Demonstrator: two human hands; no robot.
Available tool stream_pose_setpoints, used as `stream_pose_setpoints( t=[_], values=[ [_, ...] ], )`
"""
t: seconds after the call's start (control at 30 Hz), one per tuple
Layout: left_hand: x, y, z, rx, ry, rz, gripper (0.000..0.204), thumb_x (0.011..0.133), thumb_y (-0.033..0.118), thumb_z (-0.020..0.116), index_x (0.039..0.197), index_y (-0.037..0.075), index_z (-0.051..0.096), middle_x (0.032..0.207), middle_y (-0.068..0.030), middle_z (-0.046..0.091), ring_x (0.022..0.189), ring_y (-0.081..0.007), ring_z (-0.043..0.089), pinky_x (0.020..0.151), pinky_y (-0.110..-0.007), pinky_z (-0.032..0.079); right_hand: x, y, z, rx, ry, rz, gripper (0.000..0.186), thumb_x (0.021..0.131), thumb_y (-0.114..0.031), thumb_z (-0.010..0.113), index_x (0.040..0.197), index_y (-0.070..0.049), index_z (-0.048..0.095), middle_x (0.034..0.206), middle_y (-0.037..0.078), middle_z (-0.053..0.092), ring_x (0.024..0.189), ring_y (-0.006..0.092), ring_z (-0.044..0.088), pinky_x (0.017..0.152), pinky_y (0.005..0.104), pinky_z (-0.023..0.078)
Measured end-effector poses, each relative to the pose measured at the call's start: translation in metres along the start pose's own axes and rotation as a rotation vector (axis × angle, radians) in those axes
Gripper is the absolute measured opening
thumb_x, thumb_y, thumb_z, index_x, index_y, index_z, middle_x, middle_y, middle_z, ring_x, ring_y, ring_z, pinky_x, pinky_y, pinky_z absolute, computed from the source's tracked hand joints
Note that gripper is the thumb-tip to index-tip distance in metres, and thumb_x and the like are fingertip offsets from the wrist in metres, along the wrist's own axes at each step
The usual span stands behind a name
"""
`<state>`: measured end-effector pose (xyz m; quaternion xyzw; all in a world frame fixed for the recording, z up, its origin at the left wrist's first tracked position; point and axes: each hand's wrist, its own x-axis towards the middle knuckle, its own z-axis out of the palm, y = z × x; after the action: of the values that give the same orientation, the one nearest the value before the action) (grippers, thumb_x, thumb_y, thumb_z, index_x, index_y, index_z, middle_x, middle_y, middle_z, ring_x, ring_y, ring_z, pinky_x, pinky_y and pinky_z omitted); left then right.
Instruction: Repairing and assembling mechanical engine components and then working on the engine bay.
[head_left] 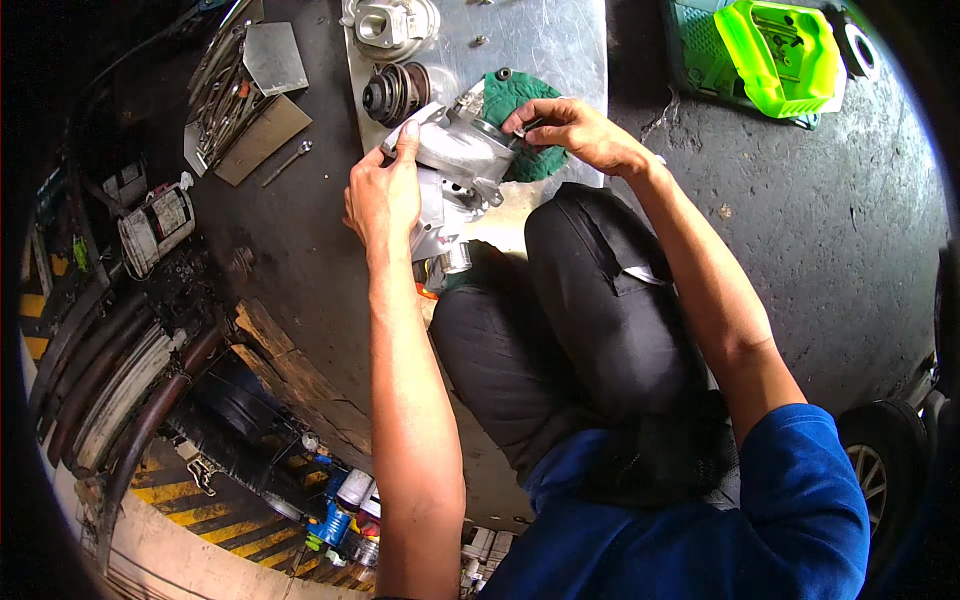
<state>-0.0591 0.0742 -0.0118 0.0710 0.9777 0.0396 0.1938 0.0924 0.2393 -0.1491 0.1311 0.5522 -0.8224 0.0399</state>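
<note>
My left hand (385,195) is wrapped round a silver cast-metal housing (460,150) with a rounded, snail-like body, its thumb along the upper left edge. The housing is tilted above a metal sheet, close to my knees. At its right side, the fingertips of my right hand (580,135) are pinched together near a round opening. What they hold is too small to make out. A green cloth (545,165) lies beneath that hand, with a small dark ring (503,74) at its upper edge. Just left of the housing stands a dark ribbed cylindrical part (396,93).
Another cast part (392,25) sits at the far end of the metal sheet (565,45). On the left, an open box of wrenches (225,105) lies near a loose wrench (287,163). A bright green tray (785,60) holds small parts at far right. Hoses (130,385) hang lower left.
</note>
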Motion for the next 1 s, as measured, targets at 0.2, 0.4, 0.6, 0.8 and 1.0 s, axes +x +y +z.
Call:
stream_pose_setpoints(
  t=[0.2,0.4,0.6,0.8,1.0],
  values=[
    [-0.002,0.004,-0.002,-0.02,-0.016,-0.004,0.072,0.085,0.075,0.054,0.116,0.013,0.074,0.112,-0.0171,0.072,0.112,-0.0355,0.065,0.1,-0.046,0.045,0.006,-0.001,-0.002,-0.183,0.039,0.23,0.025,0.099,-0.023,0.062,0.117,-0.005,0.067,0.104,0.001,0.066,0.094,0.0115,0.057,0.089,0.0269,0.046],
    [-0.002,0.003,-0.002,-0.015,-0.01,0.019,0.074,0.086,0.075,0.052,0.117,0.012,0.073,0.112,-0.0183,0.071,0.112,-0.0363,0.064,0.1,-0.047,0.045,0.002,0.004,-0.006,-0.096,-0.029,-0.048,0.023,0.099,-0.018,0.062,0.118,-0.005,0.066,0.105,0.001,0.066,0.093,0.0096,0.057,0.088,0.0264,0.046],
    [0.002,-0.002,0.002,-0.051,-0.003,0.018,0.07,0.082,0.077,0.056,0.117,0.019,0.073,0.11,-0.0203,0.071,0.112,-0.0416,0.062,0.099,-0.053,0.044,-0.007,0.013,-0.014,-0.041,0.103,-0.034,0.026,0.098,-0.012,0.061,0.122,-0.005,0.065,0.108,0.001,0.066,0.096,0.0103,0.059,0.094,0.0281,0.048],
    [0.005,-0.004,0.004,-0.013,0.028,0.022,0.073,0.082,0.078,0.055,0.117,0.017,0.073,0.109,-0.0208,0.071,0.112,-0.0416,0.062,0.098,-0.052,0.044,-0.031,0.016,-0.008,0.704,0.133,0.13,0.035,0.098,-0.009,0.06,0.132,0.001,0.057,0.113,0.007,0.065,0.094,0.0127,0.062,0.09,0.0257,0.051],
    [0.002,-0.002,0.002,-0.053,-0.005,0.023,0.074,0.082,0.078,0.055,0.115,0.014,0.073,0.107,-0.0206,0.071,0.11,-0.0411,0.063,0.097,-0.052,0.045,-0.049,0.009,-0.002,0.908,0.077,0.045,0.036,0.098,-0.008,0.058,0.133,0.002,0.054,0.115,0.011,0.064,0.094,0.015,0.061,0.086,0.0267,0.051]
  ],
)
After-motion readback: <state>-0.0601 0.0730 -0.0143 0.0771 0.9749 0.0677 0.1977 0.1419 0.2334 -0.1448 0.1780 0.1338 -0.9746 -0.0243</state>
